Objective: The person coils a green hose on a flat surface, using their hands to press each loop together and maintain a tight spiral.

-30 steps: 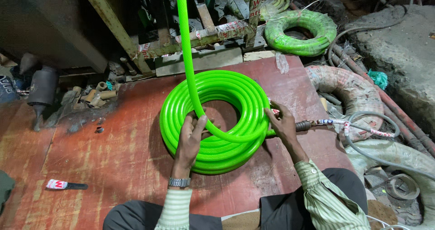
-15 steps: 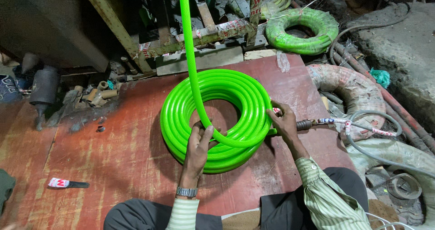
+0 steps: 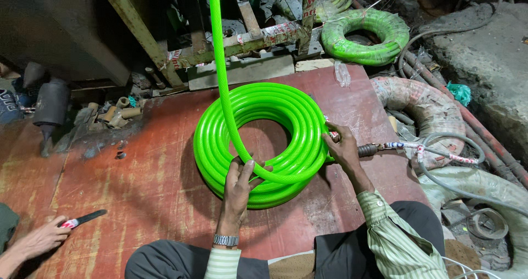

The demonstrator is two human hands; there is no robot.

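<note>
From my remote seat I saw the left hand [image 3: 240, 183] resting on the near side of the bright green hose coil [image 3: 286, 114], its fingers curled over the strand that swept down from above and into the coil's inner ring; the thumb lay on top, so the hold was loose rather than a tight clench. The right hand [image 3: 344, 147] pressed against the coil's outer edge, fingers closed around the hose there, just beside a metal fitting [image 3: 369, 149] with a taped cable running away from it. The coil lay flat on the red board [image 3: 137, 180]. Well away from the left hand, another person's hand [image 3: 41, 238] held a dark knife [image 3: 82, 219].
</note>
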